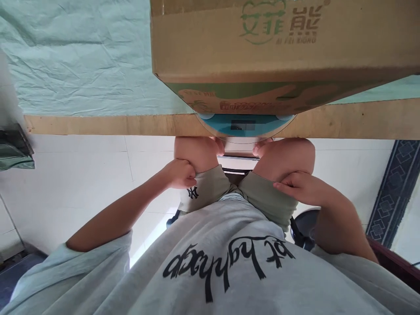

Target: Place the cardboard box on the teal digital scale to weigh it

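Note:
My left hand point(181, 173) rests on my left thigh by the hem of the grey-green shorts point(210, 188). Its fingers are curled into a loose fist, and nothing shows in them. On the right thigh lies my right hand point(297, 186), its fingers bent and its thumb along the shorts' hem; no object is visible in it. Ahead of both hands, a large cardboard box point(282, 57) with green and brown print stands on a round blue scale point(210, 124). The scale's dark display shows below the box's near edge, and most of it is hidden under the box.
A table with a wooden front edge point(98, 124) and a pale green cloth point(82, 65) spans the view above my knees. A dark green bag-like item point(16, 151) is at the far left. A patterned dark strip point(390, 192) crosses the tiled floor point(82, 175) at right.

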Demonstrator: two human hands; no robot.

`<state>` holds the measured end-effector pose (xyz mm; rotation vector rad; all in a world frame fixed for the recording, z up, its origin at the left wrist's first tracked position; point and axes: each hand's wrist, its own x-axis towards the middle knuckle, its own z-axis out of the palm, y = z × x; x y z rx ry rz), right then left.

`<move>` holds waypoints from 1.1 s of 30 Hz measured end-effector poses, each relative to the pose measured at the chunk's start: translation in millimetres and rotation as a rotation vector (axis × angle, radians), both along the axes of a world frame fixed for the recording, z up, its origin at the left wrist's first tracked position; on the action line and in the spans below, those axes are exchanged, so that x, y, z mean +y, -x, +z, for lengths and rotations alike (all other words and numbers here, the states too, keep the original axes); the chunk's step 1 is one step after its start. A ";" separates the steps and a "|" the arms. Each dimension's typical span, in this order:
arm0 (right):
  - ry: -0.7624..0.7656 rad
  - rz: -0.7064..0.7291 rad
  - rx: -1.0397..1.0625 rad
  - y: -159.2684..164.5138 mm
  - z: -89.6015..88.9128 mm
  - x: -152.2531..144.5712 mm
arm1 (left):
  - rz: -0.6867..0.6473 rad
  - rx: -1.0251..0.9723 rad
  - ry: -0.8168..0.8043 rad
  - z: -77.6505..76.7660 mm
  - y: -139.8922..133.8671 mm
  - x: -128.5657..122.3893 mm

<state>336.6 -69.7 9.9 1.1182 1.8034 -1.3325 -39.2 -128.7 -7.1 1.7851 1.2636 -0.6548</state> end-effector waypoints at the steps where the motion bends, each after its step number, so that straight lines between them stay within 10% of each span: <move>1: 0.003 -0.030 0.005 -1.2 0.4 -0.3 | 0.006 -0.003 -0.007 -0.7 1.4 -1.6; 25: 0.053 -0.152 0.041 -18.6 -0.5 -1.5 | 0.081 0.000 0.017 3.5 8.6 0.9; 33: 0.081 -0.198 0.118 -20.0 0.1 -1.4 | 0.420 -0.107 -0.080 1.6 8.4 -11.9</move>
